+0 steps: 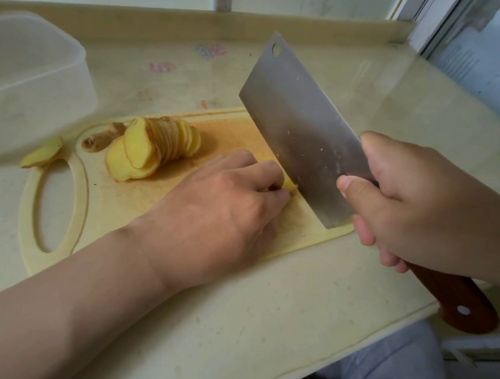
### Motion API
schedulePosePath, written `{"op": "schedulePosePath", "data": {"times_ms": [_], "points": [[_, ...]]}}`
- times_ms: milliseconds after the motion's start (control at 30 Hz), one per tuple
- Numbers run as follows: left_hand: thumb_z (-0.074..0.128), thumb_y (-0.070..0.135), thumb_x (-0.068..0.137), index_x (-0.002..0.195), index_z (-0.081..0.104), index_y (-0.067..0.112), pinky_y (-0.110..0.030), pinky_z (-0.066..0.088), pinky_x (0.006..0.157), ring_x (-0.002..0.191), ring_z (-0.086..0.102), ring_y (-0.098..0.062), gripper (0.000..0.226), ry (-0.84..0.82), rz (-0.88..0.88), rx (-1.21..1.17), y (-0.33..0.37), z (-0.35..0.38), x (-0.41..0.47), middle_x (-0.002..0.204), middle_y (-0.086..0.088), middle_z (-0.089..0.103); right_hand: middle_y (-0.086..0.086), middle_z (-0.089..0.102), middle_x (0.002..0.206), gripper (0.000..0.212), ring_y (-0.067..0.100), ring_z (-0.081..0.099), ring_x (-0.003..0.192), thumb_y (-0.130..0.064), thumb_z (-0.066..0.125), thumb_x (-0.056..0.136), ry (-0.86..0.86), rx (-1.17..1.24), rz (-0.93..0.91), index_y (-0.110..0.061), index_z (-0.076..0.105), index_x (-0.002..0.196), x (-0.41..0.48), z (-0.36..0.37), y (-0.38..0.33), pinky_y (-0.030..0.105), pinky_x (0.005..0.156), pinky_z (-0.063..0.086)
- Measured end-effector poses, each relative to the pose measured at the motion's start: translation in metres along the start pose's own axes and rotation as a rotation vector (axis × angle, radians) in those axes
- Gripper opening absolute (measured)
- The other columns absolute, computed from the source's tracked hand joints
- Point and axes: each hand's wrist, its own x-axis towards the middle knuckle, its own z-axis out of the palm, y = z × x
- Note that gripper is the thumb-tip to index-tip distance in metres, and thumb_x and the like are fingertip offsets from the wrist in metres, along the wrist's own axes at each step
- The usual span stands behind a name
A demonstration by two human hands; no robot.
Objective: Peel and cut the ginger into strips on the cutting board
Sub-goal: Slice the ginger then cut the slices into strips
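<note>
Two grips — L fingers (pixel 252 165) pinch ginger bit (pixel 291 186), R hand (pixel 417 200) holds cleaver (pixel 301 126).

Ginger piece (pixel 291 186) mostly under left hand (pixel 213 212)

Light: soft, even daylight, moderately bright, entering from the white-framed window (pixel 469 14) at upper right.
Shadows: faint and diffuse beside the fanned yellow ginger slices (pixel 155 144).
Glare: dull sheen on the broad steel cleaver blade (pixel 301 126); pale reflection on the glossy cream countertop (pixel 404 101) near the window.
Blur: translucent white plastic container (pixel 9 86), upper left, smeared.
Edges: wide-angle bowing of the counter rim.
</note>
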Motion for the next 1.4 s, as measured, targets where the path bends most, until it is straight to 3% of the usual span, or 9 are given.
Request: {"op": "schedulePosePath", "data": {"times_ms": [100, 367, 567, 700, 900, 1133, 1400], "points": [[0.049, 0.022, 0.1, 0.101, 0.074, 0.01, -0.044, 0.051, 0.077, 0.084, 0.057, -0.027, 0.028, 0.01, 0.006, 0.004, 0.0, 0.001, -0.001, 0.103, -0.005, 0.065, 0.018, 0.064, 0.069, 0.026, 0.02, 0.06, 0.038, -0.032, 0.046, 0.103, -0.024, -0.021, 0.011, -0.01, 0.043, 0.09, 0.002, -0.001, -0.001, 0.032, 0.039, 0.055], [0.051, 0.022, 0.098, 0.104, 0.074, 0.009, -0.045, 0.051, 0.078, 0.087, 0.058, -0.028, 0.027, 0.006, -0.011, -0.011, -0.001, 0.001, -0.001, 0.105, -0.005, 0.066, 0.019, 0.061, 0.074, 0.027, 0.021, 0.056, 0.037, -0.03, 0.045, 0.106, -0.083, -0.067, 0.039, -0.014, 0.036, 0.085, 0.008, -0.005, -0.009, 0.036, 0.04, 0.054], [0.05, 0.023, 0.099, 0.105, 0.073, 0.007, -0.047, 0.052, 0.078, 0.087, 0.059, -0.031, 0.029, 0.001, 0.0, -0.002, -0.002, 0.0, 0.0, 0.106, -0.008, 0.066, 0.014, 0.066, 0.064, 0.022, 0.016, 0.056, 0.034, -0.033, 0.041, 0.109, -0.236, -0.118, 0.089, -0.015, 0.042, 0.096, 0.03, -0.016, -0.02, 0.025, 0.037, 0.042], [0.053, 0.021, 0.098, 0.105, 0.073, 0.005, -0.046, 0.052, 0.078, 0.086, 0.06, -0.033, 0.027, 0.005, 0.009, 0.015, -0.001, 0.0, 0.0, 0.105, -0.01, 0.067, 0.012, 0.065, 0.063, 0.021, 0.012, 0.055, 0.032, -0.025, 0.043, 0.11, -0.184, -0.061, -0.024, -0.014, 0.047, 0.093, 0.046, -0.013, -0.022, 0.025, 0.036, 0.044], [0.051, 0.025, 0.098, 0.102, 0.074, 0.01, -0.045, 0.05, 0.072, 0.084, 0.056, -0.029, 0.028, 0.016, -0.044, 0.046, 0.002, -0.002, -0.002, 0.102, -0.009, 0.062, 0.015, 0.065, 0.072, 0.02, 0.015, 0.06, 0.039, -0.029, 0.046, 0.108, -0.039, 0.043, -0.03, -0.017, 0.046, 0.092, 0.023, -0.002, -0.002, 0.029, 0.042, 0.052], [0.043, 0.03, 0.099, 0.096, 0.075, 0.012, -0.045, 0.045, 0.063, 0.072, 0.048, -0.026, 0.037, 0.035, -0.063, 0.043, 0.001, -0.002, -0.002, 0.086, -0.005, 0.055, 0.017, 0.06, 0.068, 0.026, 0.017, 0.056, 0.037, -0.03, 0.047, 0.106, -0.072, 0.005, -0.03, -0.014, 0.039, 0.087, 0.015, -0.007, 0.001, 0.032, 0.042, 0.053], [0.051, 0.026, 0.096, 0.095, 0.076, 0.013, -0.043, 0.045, 0.063, 0.07, 0.049, -0.026, 0.028, 0.029, -0.065, 0.026, -0.001, 0.0, -0.002, 0.082, -0.004, 0.054, 0.021, 0.063, 0.072, 0.025, 0.021, 0.059, 0.038, -0.031, 0.046, 0.105, -0.118, -0.048, -0.008, -0.011, 0.04, 0.089, 0.02, -0.01, -0.003, 0.034, 0.042, 0.054]]}}
